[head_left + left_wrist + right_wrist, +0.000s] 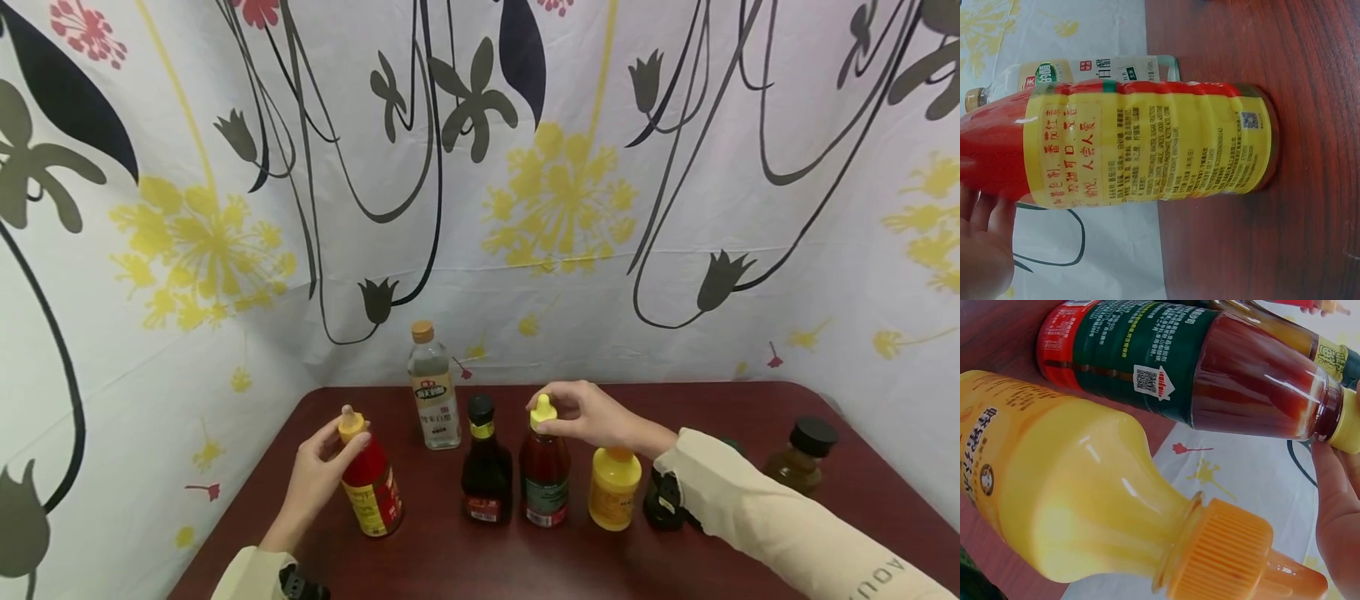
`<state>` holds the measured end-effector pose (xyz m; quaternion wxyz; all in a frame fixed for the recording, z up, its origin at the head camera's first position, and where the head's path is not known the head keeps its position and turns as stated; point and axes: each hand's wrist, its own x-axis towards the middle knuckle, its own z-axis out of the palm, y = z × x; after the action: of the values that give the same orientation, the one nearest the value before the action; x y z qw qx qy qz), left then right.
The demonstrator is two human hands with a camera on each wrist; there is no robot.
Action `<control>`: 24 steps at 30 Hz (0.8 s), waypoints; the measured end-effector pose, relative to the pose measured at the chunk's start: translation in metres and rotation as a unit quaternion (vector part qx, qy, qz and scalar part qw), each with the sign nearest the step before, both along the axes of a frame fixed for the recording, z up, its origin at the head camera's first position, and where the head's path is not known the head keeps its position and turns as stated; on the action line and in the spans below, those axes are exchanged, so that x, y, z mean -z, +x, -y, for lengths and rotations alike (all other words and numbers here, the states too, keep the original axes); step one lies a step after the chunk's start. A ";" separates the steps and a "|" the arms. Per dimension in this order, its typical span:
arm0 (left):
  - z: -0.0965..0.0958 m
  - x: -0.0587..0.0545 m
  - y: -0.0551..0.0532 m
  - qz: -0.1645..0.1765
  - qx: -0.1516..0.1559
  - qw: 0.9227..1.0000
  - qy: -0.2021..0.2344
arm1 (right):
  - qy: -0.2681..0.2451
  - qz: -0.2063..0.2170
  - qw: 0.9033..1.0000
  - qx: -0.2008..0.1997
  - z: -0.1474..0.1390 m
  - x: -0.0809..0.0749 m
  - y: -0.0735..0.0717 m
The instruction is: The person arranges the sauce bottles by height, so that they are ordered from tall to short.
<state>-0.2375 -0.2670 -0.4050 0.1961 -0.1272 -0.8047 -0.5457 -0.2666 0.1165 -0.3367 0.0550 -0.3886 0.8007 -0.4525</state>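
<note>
On the left of the table, my left hand point(315, 471) holds a red ketchup bottle point(372, 492) near its yellow-orange cap point(351, 425). Its yellow printed label point(1147, 147) faces the left wrist camera, where my fingers point(994, 215) show at the bottle's upper part. My right hand point(588, 414) reaches across and pinches the yellow cap point(543, 411) of a red-brown sauce bottle point(545, 479). That bottle has a dark green label point(1138, 356) and stands upright. Just right of it is a yellow squeeze bottle point(1085, 481) with an orange nozzle cap point(1222, 550).
A dark soy-sauce-like bottle point(486, 475) stands left of the sauce bottle. Behind it is a clear vinegar bottle point(435, 400). A black-capped jar point(801, 458) sits on the right of the dark red table point(450, 567). Patterned cloth point(480, 217) hangs behind.
</note>
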 end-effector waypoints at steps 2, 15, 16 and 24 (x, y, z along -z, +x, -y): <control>-0.004 -0.009 0.007 0.004 -0.007 1.000 -0.014 | -0.004 0.003 1.000 -0.007 0.000 -0.001 0.000; 0.000 -0.033 0.005 0.092 -0.030 0.991 -0.094 | -0.003 0.020 1.000 0.003 0.002 -0.003 0.004; 0.000 -0.035 0.005 0.095 -0.025 0.990 -0.098 | -0.003 0.021 1.000 0.002 0.002 -0.003 0.003; -0.007 -0.040 0.000 0.111 -0.012 0.989 -0.095 | -0.004 0.031 1.000 0.004 0.002 -0.004 0.004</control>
<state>-0.2376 -0.2604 -0.3649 0.0993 -0.0744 -0.8711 -0.4751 -0.2628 0.1145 -0.3327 0.0759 -0.3712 0.7984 -0.4679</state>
